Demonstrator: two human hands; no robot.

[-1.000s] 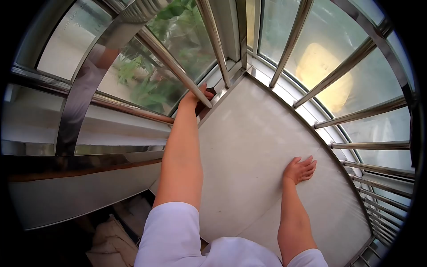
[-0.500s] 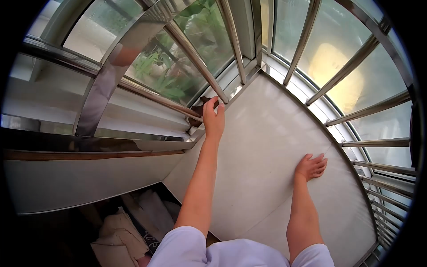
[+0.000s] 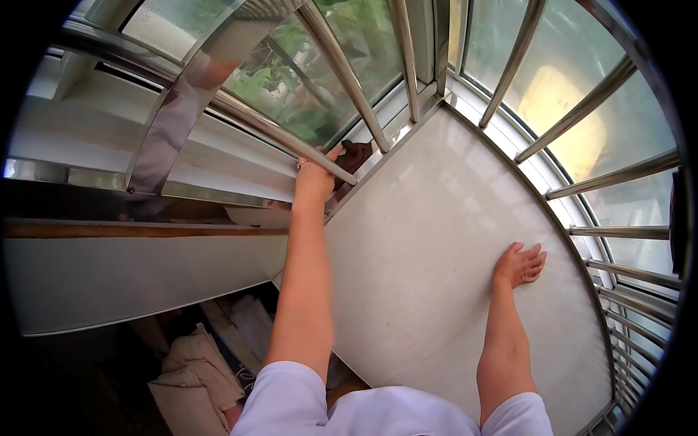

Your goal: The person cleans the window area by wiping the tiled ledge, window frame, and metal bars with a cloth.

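My left hand point(image 3: 317, 176) reaches in between the metal bars at the window, beside a slanting bar point(image 3: 276, 135). A dark brown cloth point(image 3: 354, 157) lies against the window frame at its fingers, partly behind the bar. The fingers are partly hidden, and how firmly they hold the cloth is not clear. On the pale stone surface point(image 3: 414, 254), to the right, rests my right hand point(image 3: 520, 265), its fingers spread and nothing in it.
Metal bars point(image 3: 574, 112) curve along the right-hand window. Green plants point(image 3: 291, 87) show behind the left glass. Below the ledge at the lower left, folded beige fabric point(image 3: 196, 378) lies in a dark opening.
My left hand has gone from the near side of the bars to between them, by the window frame, and the dark cloth has shifted. The view has turned slightly. My right hand stays on the surface.
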